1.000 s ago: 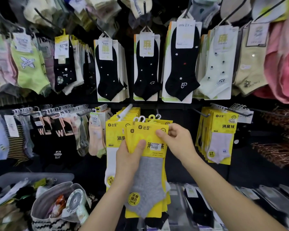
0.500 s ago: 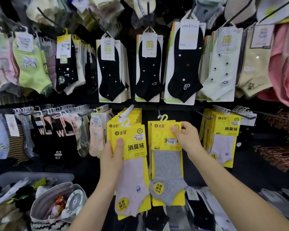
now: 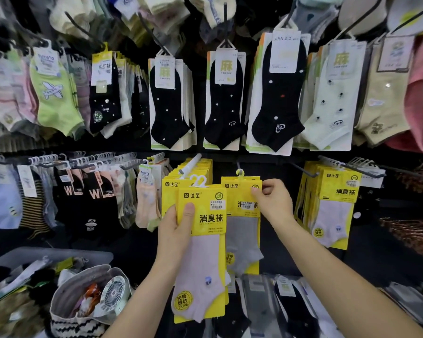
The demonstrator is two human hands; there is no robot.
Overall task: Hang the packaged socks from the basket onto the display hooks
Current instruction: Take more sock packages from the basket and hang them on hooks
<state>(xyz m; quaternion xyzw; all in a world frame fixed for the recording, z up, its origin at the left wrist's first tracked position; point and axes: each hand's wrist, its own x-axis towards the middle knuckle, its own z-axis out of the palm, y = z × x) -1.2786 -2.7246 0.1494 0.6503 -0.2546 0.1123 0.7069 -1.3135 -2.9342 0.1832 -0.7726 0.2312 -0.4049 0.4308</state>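
My left hand [image 3: 175, 224] grips a small stack of yellow sock packs; the front one holds a pale pink sock [image 3: 198, 272]. My right hand [image 3: 274, 202] pinches the top right corner of a yellow pack with a grey sock [image 3: 242, 230], held up just right of the stack. Its yellow hanger loop sits below a dark display hook [image 3: 237, 164]; whether it touches is unclear. Behind my left hand a white hook [image 3: 191, 164] carries a row of the same yellow packs. The grey basket [image 3: 47, 254] with loose sock packs lies at the lower left.
Another hook of yellow packs [image 3: 332, 201] hangs to the right. Black and pale socks fill the upper hooks [image 3: 226, 103]. A fabric bag with a small white fan [image 3: 112, 292] stands at the lower left. More packaged socks lie flat below my arms.
The single stack held by both hands was split: my right hand took the grey sock pack to the right and raised it, while my left hand keeps the pink-fronted packs.
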